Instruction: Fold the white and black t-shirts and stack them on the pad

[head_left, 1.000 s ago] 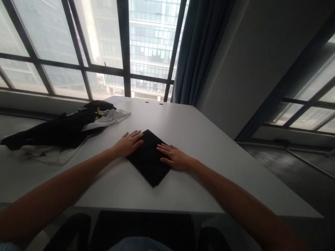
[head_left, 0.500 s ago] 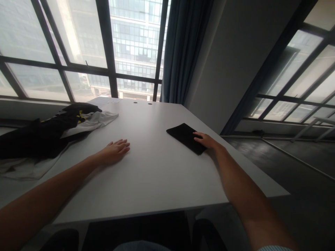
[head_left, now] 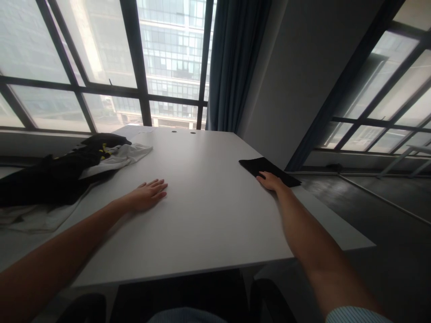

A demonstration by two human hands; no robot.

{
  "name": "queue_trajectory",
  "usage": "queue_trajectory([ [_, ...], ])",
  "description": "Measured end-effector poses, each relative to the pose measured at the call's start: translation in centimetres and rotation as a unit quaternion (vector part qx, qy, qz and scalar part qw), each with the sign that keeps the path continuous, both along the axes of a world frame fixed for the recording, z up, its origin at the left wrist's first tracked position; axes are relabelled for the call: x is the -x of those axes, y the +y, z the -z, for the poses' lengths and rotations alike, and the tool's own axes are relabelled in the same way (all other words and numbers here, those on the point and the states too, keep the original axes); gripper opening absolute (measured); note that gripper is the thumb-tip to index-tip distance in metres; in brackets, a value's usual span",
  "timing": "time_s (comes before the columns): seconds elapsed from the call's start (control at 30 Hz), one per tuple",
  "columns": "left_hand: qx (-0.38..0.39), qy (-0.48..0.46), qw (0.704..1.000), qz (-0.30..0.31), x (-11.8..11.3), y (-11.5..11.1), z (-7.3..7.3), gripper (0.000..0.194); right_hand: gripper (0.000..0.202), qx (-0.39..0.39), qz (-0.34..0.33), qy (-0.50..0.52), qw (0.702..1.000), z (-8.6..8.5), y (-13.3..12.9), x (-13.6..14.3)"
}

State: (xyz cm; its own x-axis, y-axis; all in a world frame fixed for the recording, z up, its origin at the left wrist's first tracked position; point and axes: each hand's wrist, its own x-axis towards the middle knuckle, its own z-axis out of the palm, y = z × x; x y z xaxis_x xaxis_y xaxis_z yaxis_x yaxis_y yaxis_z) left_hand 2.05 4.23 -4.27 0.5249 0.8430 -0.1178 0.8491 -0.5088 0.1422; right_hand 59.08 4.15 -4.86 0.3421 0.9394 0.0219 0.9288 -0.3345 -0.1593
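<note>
Evidently, the folded black cloth (head_left: 266,164) lies flat at the right side of the white table (head_left: 202,206), its far side running along the table's right edge; whether a corner overhangs cannot be told from this angle. The person's right hand (head_left: 269,181) rests on the near left part of the cloth, palm down, fingers laid forward over the dark surface; whether the thumb pinches a layer cannot be made out. The left hand (head_left: 147,195) lies palm down on the bare tabletop, well apart from the cloth, fingers extended and slightly spread, with hold of nothing. To its left lies a loose heap of clothes, a black garment (head_left: 70,170) with yellow details above a white garment (head_left: 129,155). Note, for good practice, the points of handling: light, even pressure from a flat palm should keep the layers together, whereas pressing with the fingertips alone could drag the top layer and skew the folds. Since the cloth lies so close to the edge, its whole underside is best kept supported by the table, and the hand best lifted straight up on release, so that no fold is dragged out of line.
</note>
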Motion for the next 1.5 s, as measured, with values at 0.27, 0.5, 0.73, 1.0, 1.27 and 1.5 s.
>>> queue_trajectory([
  [0.27,-0.002,-0.002,1.0,0.012,0.2,0.1,0.2,0.08,0.058,-0.033,0.063,-0.019,0.997,0.4,-0.4,-3.4],
  [0.5,-0.024,-0.032,0.999,0.013,1.4,1.2,-0.8,0.072,0.059,-0.086,0.078,-0.031,0.993,0.8,-0.7,-3.1],
  [0.73,-0.317,-0.109,0.9,-0.278,9.8,2.2,-5.2,0.074,0.056,-0.159,-0.003,-0.044,0.986,-1.0,0.5,-0.4],
  [1.0,-0.286,-0.176,0.85,-0.405,18.2,4.1,-5.0,0.083,0.044,-0.11,-0.095,-0.051,0.988,-1.3,0.6,3.7],
  [1.27,-0.306,-0.287,0.836,-0.353,12.1,2.7,-6.3,0.069,0.047,-0.094,-0.12,-0.032,0.988,-1.6,0.9,5.0],
  [1.5,-0.034,-0.331,0.942,0.053,-3.1,-2.6,-3.4,0.05,0.051,-0.126,-0.205,0.024,0.97,-2.4,0.1,8.2],
])
